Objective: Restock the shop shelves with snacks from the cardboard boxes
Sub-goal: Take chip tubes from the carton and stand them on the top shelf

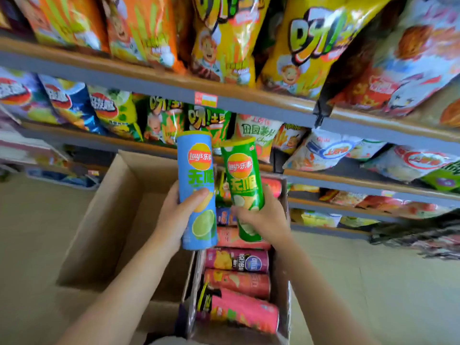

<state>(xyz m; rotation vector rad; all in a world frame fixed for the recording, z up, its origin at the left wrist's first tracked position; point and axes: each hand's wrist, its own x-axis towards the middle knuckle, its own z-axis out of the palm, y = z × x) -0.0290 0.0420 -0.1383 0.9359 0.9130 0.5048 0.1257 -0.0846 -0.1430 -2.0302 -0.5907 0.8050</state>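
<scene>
Blue crisp tube [198,190] in left hand's [174,217] grip, green tube [245,188] in right's [261,217], above cardboard box [283,257].

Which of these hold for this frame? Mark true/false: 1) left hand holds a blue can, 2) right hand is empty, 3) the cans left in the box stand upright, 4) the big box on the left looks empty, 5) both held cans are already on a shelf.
1. True: the left hand grips the blue can.
2. False: the right hand grips a green can.
3. False: the cans in the small box lie on their sides.
4. True: the big box shows only bare cardboard inside.
5. False: both are held in the air above the boxes.
</scene>
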